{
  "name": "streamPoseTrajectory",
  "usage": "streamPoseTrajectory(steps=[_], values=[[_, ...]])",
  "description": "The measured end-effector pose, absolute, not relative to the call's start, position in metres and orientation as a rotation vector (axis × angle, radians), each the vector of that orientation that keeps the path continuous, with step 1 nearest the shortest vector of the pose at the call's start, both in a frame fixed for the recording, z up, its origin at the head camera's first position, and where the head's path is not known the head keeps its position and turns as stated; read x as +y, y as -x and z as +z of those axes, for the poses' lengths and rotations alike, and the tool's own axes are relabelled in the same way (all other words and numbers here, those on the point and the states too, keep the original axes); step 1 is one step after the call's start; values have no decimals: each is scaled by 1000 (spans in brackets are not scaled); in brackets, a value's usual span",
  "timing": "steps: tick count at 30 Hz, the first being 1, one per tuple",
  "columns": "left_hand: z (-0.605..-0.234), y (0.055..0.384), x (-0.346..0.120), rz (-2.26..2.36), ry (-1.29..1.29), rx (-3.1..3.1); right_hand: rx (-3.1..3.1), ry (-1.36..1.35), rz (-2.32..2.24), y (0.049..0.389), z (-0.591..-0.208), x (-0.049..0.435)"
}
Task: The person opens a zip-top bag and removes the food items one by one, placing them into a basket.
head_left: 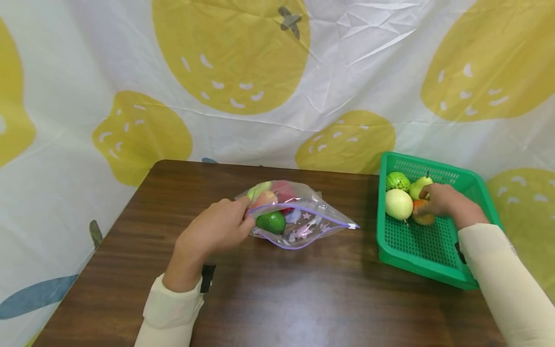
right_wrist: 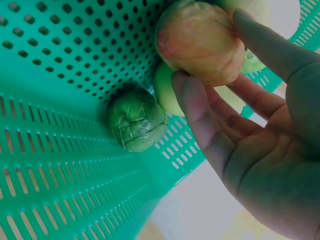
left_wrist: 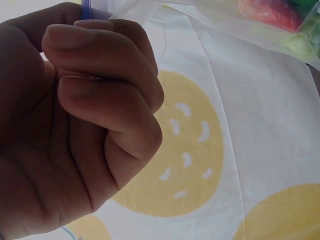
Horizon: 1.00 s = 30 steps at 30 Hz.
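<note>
My left hand pinches the left end of a clear zip bag's purple-lined mouth, which gapes open. Inside the bag lie a dark green avocado-like fruit, a red one and other colourful pieces. Over in the green basket, my right hand holds a red-orange, peach-like fruit between thumb and fingers. Close around it are a pale round fruit, a green pear and a speckled green fruit. A leafy green cabbage-like piece shows only in the right wrist view.
The brown wooden table carries the bag and the basket. Behind it hangs a white cloth printed with yellow fruit. The basket's raised, slotted walls surround my right hand. A white slider sits at the bag's right end.
</note>
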<state>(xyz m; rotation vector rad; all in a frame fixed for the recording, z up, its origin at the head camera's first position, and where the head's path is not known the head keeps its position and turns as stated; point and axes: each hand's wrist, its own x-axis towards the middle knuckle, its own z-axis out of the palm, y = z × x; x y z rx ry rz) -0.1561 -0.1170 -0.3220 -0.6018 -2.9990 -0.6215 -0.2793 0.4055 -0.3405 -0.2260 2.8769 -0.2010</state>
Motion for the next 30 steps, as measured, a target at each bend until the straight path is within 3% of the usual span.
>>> streamPoseTrajectory(steps=[8, 18, 23, 27, 30], values=[[-323, 158, -115, -629, 617, -2997, 2958, 226, -68, 266, -320, 398], [-323, 157, -116, -631, 607, -2985, 3330, 361, -133, 197, -219, 315], [-320, 157, -118, -651, 559, -2989, 3630, 776, -488, 144, -202, 261], [-320, 157, -119, -654, 572, -2988, 3531, 1317, -819, 117, -225, 222], [-323, 157, -119, -656, 581, -2987, 3294, 1512, -968, 108, -245, 196]])
